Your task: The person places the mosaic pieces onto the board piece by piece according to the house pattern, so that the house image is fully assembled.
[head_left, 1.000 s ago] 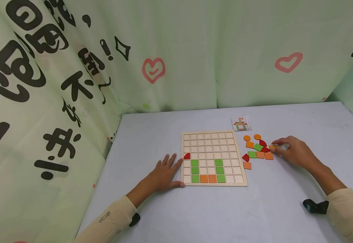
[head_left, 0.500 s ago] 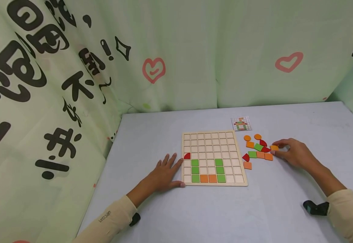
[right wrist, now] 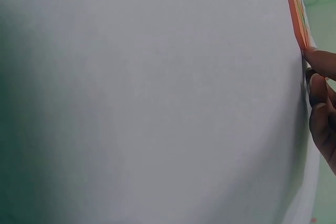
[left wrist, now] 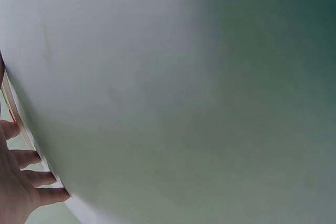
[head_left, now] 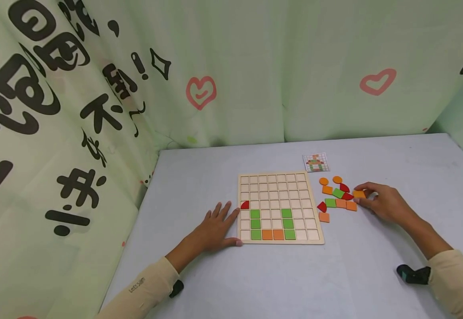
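My left hand (head_left: pixel 213 228) lies with fingers spread at the left edge of a wooden grid board (head_left: pixel 314 221), thumb at its lower left corner. On the board, two columns of green square tiles (head_left: pixel 255 223) flank two orange squares (head_left: pixel 273 235) in the bottom row. A red quarter-circle tile (head_left: pixel 245 205) sits at the left edge. Right of the board, my right hand (head_left: pixel 384 204) pinches an orange square tile (head_left: pixel 359 194) between thumb and index finger, at the edge of the loose pile. In the right wrist view, only fingertips (right wrist: pixel 317 90) show at the edge.
Loose tiles lie between board and right hand: orange circles (head_left: pixel 324 181), orange squares (head_left: pixel 324 217), green squares (head_left: pixel 330 203) and red quarter-circles (head_left: pixel 322 207). Behind them lies a small picture card (head_left: pixel 316 162) with a coloured grid pattern. A printed curtain (head_left: pixel 247 88) hangs behind the white table (head_left: pixel 215 177).
The right hand has dropped slightly and its fingers have shifted on the orange square tile, so more of the tile shows. The left hand and the board's tiles have not moved.
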Action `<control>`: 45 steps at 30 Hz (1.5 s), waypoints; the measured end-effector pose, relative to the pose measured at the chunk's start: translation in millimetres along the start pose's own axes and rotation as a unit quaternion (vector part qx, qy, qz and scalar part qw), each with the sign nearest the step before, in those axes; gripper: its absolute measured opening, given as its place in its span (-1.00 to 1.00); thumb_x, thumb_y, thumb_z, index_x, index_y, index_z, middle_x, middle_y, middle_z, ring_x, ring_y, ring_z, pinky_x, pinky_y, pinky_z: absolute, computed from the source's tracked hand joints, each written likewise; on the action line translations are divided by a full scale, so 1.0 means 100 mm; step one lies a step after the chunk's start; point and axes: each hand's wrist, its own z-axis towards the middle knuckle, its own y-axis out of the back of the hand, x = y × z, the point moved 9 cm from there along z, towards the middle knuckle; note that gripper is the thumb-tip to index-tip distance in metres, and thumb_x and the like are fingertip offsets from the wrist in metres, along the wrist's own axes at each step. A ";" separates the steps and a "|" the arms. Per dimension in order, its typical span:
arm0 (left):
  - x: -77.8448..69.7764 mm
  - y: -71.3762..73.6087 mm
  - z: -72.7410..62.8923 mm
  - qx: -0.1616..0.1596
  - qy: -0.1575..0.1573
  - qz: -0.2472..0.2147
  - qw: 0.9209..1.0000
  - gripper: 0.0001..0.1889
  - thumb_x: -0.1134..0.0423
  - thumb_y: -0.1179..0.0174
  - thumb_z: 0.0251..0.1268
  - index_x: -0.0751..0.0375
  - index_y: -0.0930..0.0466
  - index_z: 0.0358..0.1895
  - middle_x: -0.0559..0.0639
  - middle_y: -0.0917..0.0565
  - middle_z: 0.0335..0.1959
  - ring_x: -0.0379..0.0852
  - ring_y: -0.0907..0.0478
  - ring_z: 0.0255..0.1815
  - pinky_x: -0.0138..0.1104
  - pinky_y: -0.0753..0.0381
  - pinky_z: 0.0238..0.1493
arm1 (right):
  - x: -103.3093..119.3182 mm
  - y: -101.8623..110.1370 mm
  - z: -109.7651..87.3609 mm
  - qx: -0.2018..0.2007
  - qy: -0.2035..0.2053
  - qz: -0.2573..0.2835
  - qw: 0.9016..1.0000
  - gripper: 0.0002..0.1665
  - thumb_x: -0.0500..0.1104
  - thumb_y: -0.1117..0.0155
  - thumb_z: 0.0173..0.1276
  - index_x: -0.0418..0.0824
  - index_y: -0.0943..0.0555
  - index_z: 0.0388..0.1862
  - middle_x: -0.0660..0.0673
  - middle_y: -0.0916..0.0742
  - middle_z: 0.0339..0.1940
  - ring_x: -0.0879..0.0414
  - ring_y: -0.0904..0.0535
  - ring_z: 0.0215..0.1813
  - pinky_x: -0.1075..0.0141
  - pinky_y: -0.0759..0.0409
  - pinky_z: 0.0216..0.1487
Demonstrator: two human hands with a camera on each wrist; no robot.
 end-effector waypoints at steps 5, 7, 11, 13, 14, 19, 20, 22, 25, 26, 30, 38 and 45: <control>0.01 -0.02 0.00 0.002 0.001 0.002 1.000 0.02 -0.50 -0.04 0.23 -0.08 0.05 0.64 0.11 0.03 0.67 0.27 0.10 0.66 0.18 -0.17 0.50 | 0.02 0.00 -0.01 0.014 -0.007 0.016 1.000 -0.51 -0.18 -0.36 0.36 -0.36 -0.54 0.21 -0.37 -0.61 -0.12 0.06 -0.46 -0.43 0.37 -0.45 -0.51; 0.01 -0.02 0.00 0.001 0.002 0.002 1.000 0.02 -0.51 -0.04 0.23 -0.09 0.05 0.64 0.11 0.03 0.67 0.26 0.11 0.66 0.18 -0.17 0.50 | 0.04 0.00 -0.01 0.021 -0.011 0.025 0.999 -0.48 -0.16 -0.36 0.37 -0.37 -0.54 0.23 -0.39 -0.60 -0.09 0.08 -0.49 -0.46 0.37 -0.47 -0.51; 0.02 -0.02 0.01 0.000 0.000 0.003 1.000 0.02 -0.51 -0.02 0.24 -0.09 0.06 0.64 0.11 0.04 0.67 0.26 0.11 0.66 0.18 -0.16 0.50 | 0.12 -0.02 0.01 0.038 -0.012 0.051 0.998 -0.47 -0.14 -0.34 0.40 -0.36 -0.53 0.27 -0.36 -0.58 -0.06 0.09 -0.52 -0.48 0.36 -0.52 -0.49; 0.02 -0.03 0.01 -0.002 -0.001 0.003 1.000 0.02 -0.51 -0.02 0.24 -0.09 0.06 0.64 0.11 0.04 0.67 0.26 0.11 0.66 0.18 -0.16 0.50 | 0.17 -0.05 0.01 0.048 -0.008 0.068 0.997 -0.47 -0.13 -0.32 0.42 -0.36 -0.52 0.28 -0.32 -0.58 -0.06 0.09 -0.53 -0.48 0.37 -0.52 -0.48; 0.02 -0.03 0.01 -0.002 -0.001 0.003 1.000 0.02 -0.52 -0.02 0.24 -0.09 0.06 0.64 0.11 0.04 0.67 0.26 0.11 0.66 0.18 -0.16 0.50 | 0.20 -0.06 0.01 0.052 -0.006 0.076 0.996 -0.46 -0.13 -0.31 0.42 -0.37 -0.52 0.29 -0.31 -0.58 -0.06 0.09 -0.52 -0.49 0.37 -0.50 -0.48; 0.02 -0.03 0.01 -0.003 -0.002 0.000 1.000 0.02 -0.51 -0.03 0.23 -0.09 0.06 0.64 0.11 0.03 0.67 0.26 0.11 0.66 0.19 -0.16 0.50 | 0.37 -0.15 0.02 0.073 0.012 0.116 0.990 -0.45 -0.13 -0.35 0.41 -0.39 -0.53 0.27 -0.25 -0.58 -0.14 0.09 -0.55 -0.48 0.38 -0.54 -0.44; 0.02 -0.03 0.01 -0.004 -0.002 -0.001 1.000 0.02 -0.51 -0.03 0.23 -0.09 0.06 0.64 0.11 0.03 0.67 0.26 0.11 0.66 0.19 -0.16 0.50 | 0.40 -0.16 0.01 0.078 0.015 0.125 0.989 -0.44 -0.12 -0.37 0.40 -0.40 -0.53 0.26 -0.24 -0.58 -0.17 0.09 -0.55 -0.47 0.38 -0.55 -0.44; 0.02 -0.03 0.01 -0.004 -0.002 -0.002 1.000 0.02 -0.51 -0.04 0.23 -0.09 0.05 0.64 0.11 0.03 0.67 0.27 0.11 0.66 0.19 -0.17 0.50 | 0.46 -0.20 0.01 0.087 0.022 0.137 0.987 -0.45 -0.12 -0.39 0.37 -0.40 -0.54 0.23 -0.22 -0.58 -0.23 0.08 -0.57 -0.47 0.37 -0.57 -0.43; 0.02 -0.03 0.01 -0.004 -0.001 -0.002 1.000 0.02 -0.50 -0.05 0.23 -0.08 0.04 0.64 0.11 0.03 0.67 0.27 0.11 0.66 0.19 -0.17 0.50 | 0.54 -0.26 0.02 0.096 0.034 0.146 0.984 -0.48 -0.15 -0.41 0.35 -0.39 -0.56 0.20 -0.19 -0.59 -0.27 0.10 -0.56 -0.45 0.35 -0.60 -0.41; 0.02 -0.03 0.01 -0.004 0.000 -0.002 1.000 0.02 -0.50 -0.05 0.23 -0.08 0.04 0.64 0.11 0.03 0.67 0.27 0.11 0.66 0.19 -0.17 0.50 | 0.57 -0.27 0.02 0.097 0.039 0.147 0.984 -0.49 -0.16 -0.41 0.34 -0.38 -0.57 0.19 -0.19 -0.59 -0.27 0.10 -0.56 -0.45 0.35 -0.61 -0.41; 0.03 -0.04 0.02 -0.003 0.000 -0.003 1.000 0.02 -0.51 -0.05 0.23 -0.09 0.04 0.64 0.10 0.03 0.67 0.26 0.11 0.66 0.19 -0.17 0.50 | 0.70 -0.34 0.04 0.099 0.055 0.160 0.981 -0.54 -0.21 -0.43 0.30 -0.36 -0.59 0.13 -0.18 -0.61 -0.25 0.13 -0.58 -0.45 0.34 -0.63 -0.40; 0.02 -0.03 0.01 -0.002 -0.004 -0.008 1.000 0.02 -0.51 -0.04 0.23 -0.08 0.04 0.64 0.11 0.04 0.67 0.26 0.12 0.66 0.18 -0.15 0.51 | 0.99 -0.52 0.09 0.116 0.072 0.181 0.974 -0.59 -0.25 -0.44 0.27 -0.36 -0.59 0.06 -0.17 -0.63 -0.26 0.16 -0.53 -0.56 0.39 -0.52 -0.47; 0.02 -0.03 0.01 -0.004 -0.003 -0.009 1.000 0.01 -0.50 -0.04 0.24 -0.09 0.04 0.64 0.11 0.03 0.67 0.26 0.12 0.66 0.18 -0.15 0.51 | 1.21 -0.71 0.16 0.129 0.080 0.171 0.973 -0.64 -0.24 -0.39 0.31 -0.29 -0.61 0.07 -0.17 -0.62 -0.23 0.18 -0.41 -0.61 0.41 -0.40 -0.54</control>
